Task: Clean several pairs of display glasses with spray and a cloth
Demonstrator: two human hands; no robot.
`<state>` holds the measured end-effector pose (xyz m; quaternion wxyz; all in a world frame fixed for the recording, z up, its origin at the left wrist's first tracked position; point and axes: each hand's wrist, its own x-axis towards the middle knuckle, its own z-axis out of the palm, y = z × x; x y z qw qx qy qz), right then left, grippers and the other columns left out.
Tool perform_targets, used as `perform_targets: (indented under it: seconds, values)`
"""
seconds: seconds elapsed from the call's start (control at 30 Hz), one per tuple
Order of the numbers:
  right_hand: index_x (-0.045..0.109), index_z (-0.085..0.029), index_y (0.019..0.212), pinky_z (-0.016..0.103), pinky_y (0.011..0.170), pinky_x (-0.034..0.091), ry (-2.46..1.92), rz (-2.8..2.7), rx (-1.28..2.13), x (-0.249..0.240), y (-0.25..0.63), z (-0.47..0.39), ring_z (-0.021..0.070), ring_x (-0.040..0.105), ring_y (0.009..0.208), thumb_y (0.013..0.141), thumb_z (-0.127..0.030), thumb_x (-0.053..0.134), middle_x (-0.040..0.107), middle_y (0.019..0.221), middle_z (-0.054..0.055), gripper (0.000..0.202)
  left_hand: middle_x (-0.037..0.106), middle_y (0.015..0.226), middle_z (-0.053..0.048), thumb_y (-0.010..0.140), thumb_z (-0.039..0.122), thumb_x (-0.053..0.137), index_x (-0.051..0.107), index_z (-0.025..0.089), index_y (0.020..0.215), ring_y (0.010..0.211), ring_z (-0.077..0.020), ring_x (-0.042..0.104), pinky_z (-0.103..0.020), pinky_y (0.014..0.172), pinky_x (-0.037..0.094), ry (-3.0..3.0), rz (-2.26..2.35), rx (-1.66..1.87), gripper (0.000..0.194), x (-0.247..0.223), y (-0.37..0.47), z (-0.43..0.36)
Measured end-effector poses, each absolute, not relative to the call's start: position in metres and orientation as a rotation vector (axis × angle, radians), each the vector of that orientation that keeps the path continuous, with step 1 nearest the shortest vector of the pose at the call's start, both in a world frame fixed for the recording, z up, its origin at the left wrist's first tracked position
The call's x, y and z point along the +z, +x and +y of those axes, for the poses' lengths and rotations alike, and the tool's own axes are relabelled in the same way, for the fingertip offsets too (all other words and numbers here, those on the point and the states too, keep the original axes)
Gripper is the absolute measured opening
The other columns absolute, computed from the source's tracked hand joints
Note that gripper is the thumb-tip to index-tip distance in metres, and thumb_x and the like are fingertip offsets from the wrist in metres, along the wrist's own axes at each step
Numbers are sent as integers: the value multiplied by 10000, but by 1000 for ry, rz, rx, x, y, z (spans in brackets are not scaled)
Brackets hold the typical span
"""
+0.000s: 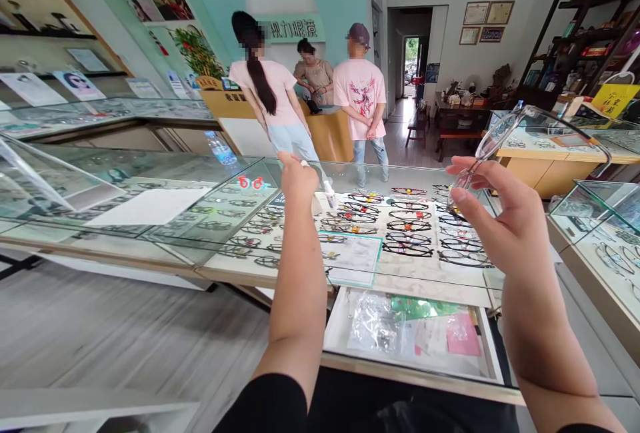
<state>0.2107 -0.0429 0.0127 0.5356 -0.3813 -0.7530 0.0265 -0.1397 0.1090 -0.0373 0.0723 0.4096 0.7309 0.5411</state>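
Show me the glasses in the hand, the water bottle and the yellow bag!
Glasses point(495, 132): head view, on a clear lens.
Water bottle point(221, 149): head view, middle of its side.
Yellow bag point(614, 100): head view, on its front.

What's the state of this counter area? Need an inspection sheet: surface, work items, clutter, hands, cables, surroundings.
Surface: glass counter, rows of display glasses visible through it.
Work items: clear glasses, raised above the counter; white bottle near the left hand.
Clutter: white sheet at left; water bottle beyond it; drawer on the near side holding plastic bags and a pink packet.
Hands: right hand pinches the clear glasses; left hand reaches forward, fingers curled, grip hidden.
Cables: nothing seen.
Surroundings: three people beyond the counter; dark shelf at far right.
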Motion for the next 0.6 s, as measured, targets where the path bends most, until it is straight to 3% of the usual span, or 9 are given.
perform_targets:
  seconds: [0.1, 0.2, 0.3, 0.4, 0.6]
  values:
    - [758, -292, 1288, 459, 941, 640, -914, -1786, 61, 14, 212, -46, 249, 765, 1005, 1012, -328, 698, 839, 1189, 70, 284, 646, 978, -104, 833, 157, 614, 587, 236, 845, 1253, -363, 640, -517, 1132, 465, 1221, 2194, 1672, 85, -54, -143, 116]
    - [755, -298, 1269, 455, 944, 638, -912, -1779, 64, 15, 212, -48, 241, 763, 1000, 1011, -312, 700, 839, 1201, 65, 264, 657, 1034, -121, 857, 243, 679, 635, 218, 789, 1359, -378, 578, -554, 1177, 415, 1150, 2236, 1641, 85, -68, -146, 124]
    - [757, -290, 1249, 452, 938, 635, -908, -1780, 72, 15, 212, -48, 239, 761, 997, 1011, -304, 699, 838, 1218, 70, 245, 661, 1303, -170, 834, 275, 805, 711, 174, 971, 1458, -434, 495, -647, 1203, 389, 1019, 2360, 1344, 194, -78, -147, 134]
    - [758, -290, 1243, 456, 927, 636, -912, -1787, 66, 15, 213, -48, 242, 761, 987, 1013, -306, 692, 838, 1209, 69, 240, 603, 1515, -150, 874, 343, 865, 720, 163, 1212, 1499, -400, 487, -660, 1230, 415, 977, 2402, 992, 410, -85, -143, 140]
    - [764, -299, 1257, 462, 916, 646, -919, -1811, 37, 15, 213, -46, 251, 767, 989, 1011, -330, 696, 840, 1158, 60, 258, 622, 1529, -135, 997, 411, 777, 668, 194, 1409, 1395, -335, 620, -582, 1150, 554, 1085, 2378, 721, 478, -105, -133, 142]
